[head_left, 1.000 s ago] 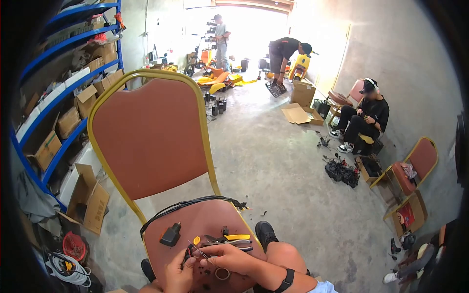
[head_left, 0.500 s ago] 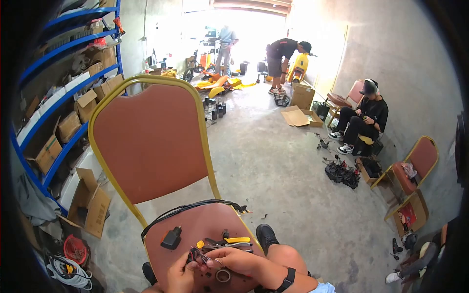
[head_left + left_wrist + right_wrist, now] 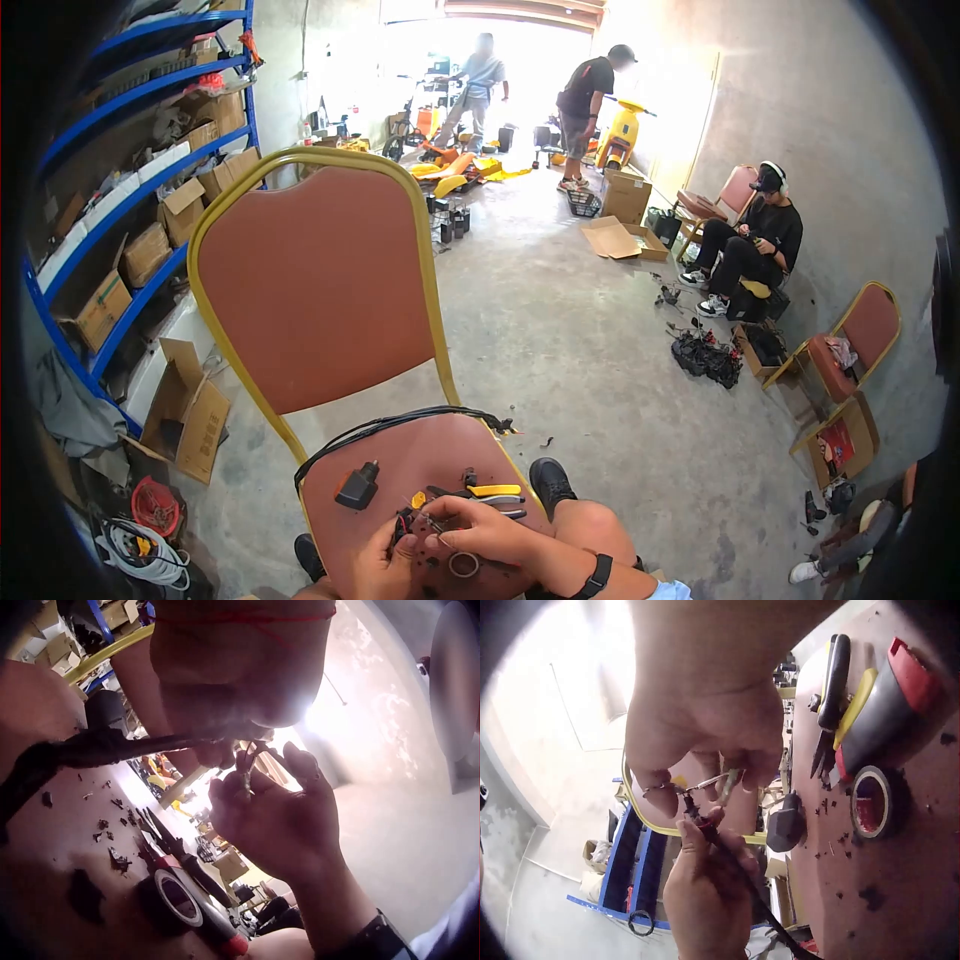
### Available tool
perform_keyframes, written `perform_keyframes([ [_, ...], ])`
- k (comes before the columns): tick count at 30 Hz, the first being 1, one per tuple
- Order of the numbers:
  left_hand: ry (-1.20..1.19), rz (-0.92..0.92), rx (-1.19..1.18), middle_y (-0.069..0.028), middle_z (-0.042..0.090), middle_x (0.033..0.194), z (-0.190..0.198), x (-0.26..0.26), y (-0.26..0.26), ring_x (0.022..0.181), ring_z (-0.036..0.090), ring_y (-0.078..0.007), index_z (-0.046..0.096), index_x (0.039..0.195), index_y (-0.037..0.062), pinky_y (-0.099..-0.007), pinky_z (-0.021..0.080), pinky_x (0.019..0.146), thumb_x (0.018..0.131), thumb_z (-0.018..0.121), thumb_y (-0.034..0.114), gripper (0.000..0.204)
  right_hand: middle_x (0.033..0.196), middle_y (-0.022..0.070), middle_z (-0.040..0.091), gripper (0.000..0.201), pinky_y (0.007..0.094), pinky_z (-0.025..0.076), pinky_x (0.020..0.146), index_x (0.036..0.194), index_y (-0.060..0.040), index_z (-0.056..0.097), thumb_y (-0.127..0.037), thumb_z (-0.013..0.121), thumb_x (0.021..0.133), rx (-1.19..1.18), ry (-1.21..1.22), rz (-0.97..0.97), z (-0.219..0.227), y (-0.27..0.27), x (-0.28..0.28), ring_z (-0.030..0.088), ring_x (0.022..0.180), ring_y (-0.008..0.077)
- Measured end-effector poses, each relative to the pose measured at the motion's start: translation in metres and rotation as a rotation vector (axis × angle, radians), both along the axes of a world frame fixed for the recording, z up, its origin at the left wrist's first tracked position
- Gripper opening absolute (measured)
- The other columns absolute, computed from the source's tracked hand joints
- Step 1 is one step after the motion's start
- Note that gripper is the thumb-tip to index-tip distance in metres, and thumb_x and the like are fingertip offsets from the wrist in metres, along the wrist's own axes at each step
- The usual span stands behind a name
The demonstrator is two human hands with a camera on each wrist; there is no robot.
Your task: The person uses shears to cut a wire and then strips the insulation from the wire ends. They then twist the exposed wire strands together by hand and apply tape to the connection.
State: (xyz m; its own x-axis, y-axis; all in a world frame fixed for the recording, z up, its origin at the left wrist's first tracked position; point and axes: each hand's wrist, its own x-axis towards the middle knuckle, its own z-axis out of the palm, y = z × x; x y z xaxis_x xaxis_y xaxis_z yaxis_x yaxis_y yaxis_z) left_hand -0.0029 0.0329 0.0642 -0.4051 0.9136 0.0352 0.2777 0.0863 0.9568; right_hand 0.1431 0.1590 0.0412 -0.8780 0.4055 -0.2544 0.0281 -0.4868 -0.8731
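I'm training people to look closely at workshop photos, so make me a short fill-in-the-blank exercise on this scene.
The left hand grips a cable whose outer sheath is ____ in colour.
The roll of tape lies on the seat of a ____.
The shelving frame is painted ____.
The person seated at the right wears white ____ over the ears.

Missing words: black; chair; blue; headphones.

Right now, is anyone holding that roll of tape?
No, the roll of tape lies on the chair seat, with no hand touching it.
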Motion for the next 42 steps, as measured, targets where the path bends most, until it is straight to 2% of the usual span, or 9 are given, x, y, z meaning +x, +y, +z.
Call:
perform_keyframes([
  [7,0.162,-0.100,-0.043,-0.0223,0.065,0.113,-0.017,-0.012,-0.005,0.104,0.063,-0.0363,0.055,0.124,-0.0009,-0.0376,0.049,0.087,0.102,0.047,0.037,0.045,0.107,0.0048,0.062,0.040,0.0267,0.047,0.087,0.122,-0.0024,0.055,-0.018,0.068,0.088,0.053,-0.048,-0.012,-0.011,0.002,-0.001,0.058,0.101,0.0113],
  [13,0.223,-0.228,-0.108,-0.0245,0.063,0.114,-0.023,-0.025,-0.010,0.105,0.062,-0.0388,0.054,0.125,-0.0013,-0.0393,0.048,0.087,0.103,0.045,0.035,0.044,0.107,0.0032,0.063,0.039,0.0265,0.046,0.088,0.117,-0.0004,0.059,-0.020,0.071,0.086,0.080,-0.123,0.107,-0.005,0.016,0.011,0.058,0.100,0.0106],
  [16,0.192,-0.303,-0.089,-0.0247,0.063,0.114,-0.015,-0.029,-0.012,0.106,0.061,-0.0388,0.054,0.125,-0.0010,-0.0392,0.048,0.087,0.103,0.045,0.035,0.044,0.105,0.0021,0.063,0.039,0.0242,0.047,0.080,0.116,-0.0003,0.059,-0.021,0.071,0.086,-0.021,-0.132,0.182,0.009,0.019,0.015,0.059,0.095,0.0096],
  [22,0.154,-0.392,-0.051,-0.0230,0.064,0.112,-0.012,-0.035,-0.015,0.104,0.062,-0.0369,0.055,0.125,-0.0007,-0.0388,0.048,0.087,0.103,0.043,0.039,0.047,0.096,0.0004,0.061,0.032,0.0216,0.044,0.063,0.115,-0.0026,0.059,-0.023,0.066,0.090,-0.464,0.149,0.163,-0.005,0.015,0.019,0.056,0.083,0.0088],
  [25,0.008,-0.460,-0.170,-0.0196,0.065,0.111,-0.015,-0.037,-0.011,0.104,0.062,-0.0325,0.055,0.124,-0.0012,-0.0380,0.048,0.088,0.103,0.043,0.042,0.049,0.097,0.0006,0.060,0.032,0.0223,0.044,0.062,0.114,-0.0024,0.059,-0.024,0.065,0.092,-0.554,0.168,0.177,-0.007,0.015,0.017,0.056,0.084,0.0094],
  [28,0.043,-0.326,0.027,-0.0155,0.065,0.110,-0.021,-0.028,-0.010,0.103,0.061,-0.0268,0.056,0.123,-0.0020,-0.0360,0.047,0.088,0.102,0.045,0.042,0.050,0.099,-0.0002,0.060,0.033,0.0242,0.044,0.066,0.117,-0.0039,0.058,-0.024,0.065,0.092,-0.534,0.212,0.213,-0.013,0.017,0.014,0.055,0.089,0.0078],
  [35,-0.019,-0.117,-0.026,-0.0137,0.065,0.110,-0.024,-0.021,-0.006,0.102,0.061,-0.0223,0.057,0.124,-0.0005,-0.0333,0.047,0.088,0.100,0.054,0.037,0.044,0.121,0.0052,0.055,0.049,0.0302,0.045,0.095,0.128,-0.0063,0.051,-0.030,0.070,0.090,0.241,-0.134,0.041,-0.011,0.010,0.003,0.053,0.113,0.0177],
  [39,-0.061,-0.058,0.015,-0.0124,0.066,0.108,-0.016,-0.017,-0.007,0.099,0.062,-0.0215,0.058,0.123,0.0013,-0.0333,0.048,0.086,0.099,0.056,0.037,0.043,0.125,0.0111,0.052,0.059,0.0308,0.046,0.095,0.134,-0.0056,0.048,-0.033,0.071,0.087,0.774,-0.205,0.131,0.001,0.008,0.003,0.053,0.115,0.0201],
  [42,-0.027,-0.043,0.004,-0.0135,0.066,0.108,-0.013,-0.017,-0.007,0.098,0.063,-0.0227,0.058,0.123,0.0012,-0.0337,0.049,0.085,0.098,0.057,0.039,0.045,0.126,0.0093,0.054,0.053,0.0314,0.047,0.095,0.133,-0.0051,0.049,-0.029,0.069,0.090,0.914,-0.168,0.059,-0.001,0.005,0.002,0.056,0.114,0.0198],
])
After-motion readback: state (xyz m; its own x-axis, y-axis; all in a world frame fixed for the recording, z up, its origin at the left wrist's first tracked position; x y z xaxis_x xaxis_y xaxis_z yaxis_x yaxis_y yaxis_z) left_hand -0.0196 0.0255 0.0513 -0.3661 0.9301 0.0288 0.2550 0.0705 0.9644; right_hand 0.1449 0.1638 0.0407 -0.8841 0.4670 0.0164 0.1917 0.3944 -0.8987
